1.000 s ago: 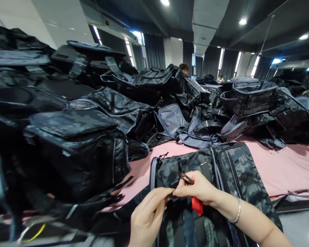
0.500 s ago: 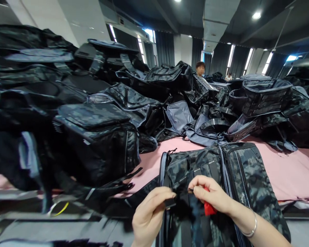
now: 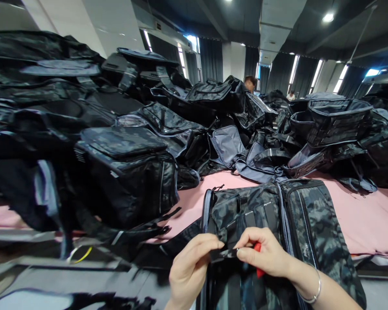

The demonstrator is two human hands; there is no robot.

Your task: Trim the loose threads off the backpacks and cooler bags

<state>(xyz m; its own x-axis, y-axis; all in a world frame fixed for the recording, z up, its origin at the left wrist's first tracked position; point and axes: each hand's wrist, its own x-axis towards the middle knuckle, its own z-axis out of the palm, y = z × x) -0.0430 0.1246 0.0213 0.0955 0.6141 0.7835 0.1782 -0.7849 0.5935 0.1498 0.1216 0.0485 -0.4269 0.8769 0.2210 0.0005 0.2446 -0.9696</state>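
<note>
A camouflage backpack point(image 3: 250, 206) lies in front of me, its zipped side panel point(image 3: 310, 224) to the right. Over its front, my left hand point(image 3: 192, 262) pinches a short black strap point(image 3: 225, 255) between thumb and fingers. My right hand point(image 3: 261, 252) is closed, thumb and forefinger pinching a small dark piece at the strap's right end; its kind is too small to make out. Tucked in that same hand is a red object point(image 3: 260, 272), mostly hidden by the fingers. The two hands' fingertips are close together but apart.
Dark camouflage bags are heaped along the left, with one boxy bag point(image 3: 126, 172) nearest. More bags, some unzipped with grey lining point(image 3: 228, 144), lie behind. A pink surface point(image 3: 362, 215) supports the backpack. A person point(image 3: 250, 84) is partly visible beyond the pile.
My hands have come closer together, bringing the small dark piece in the right hand to the strap in the left. Less of the red object shows now. The view has shifted slightly.
</note>
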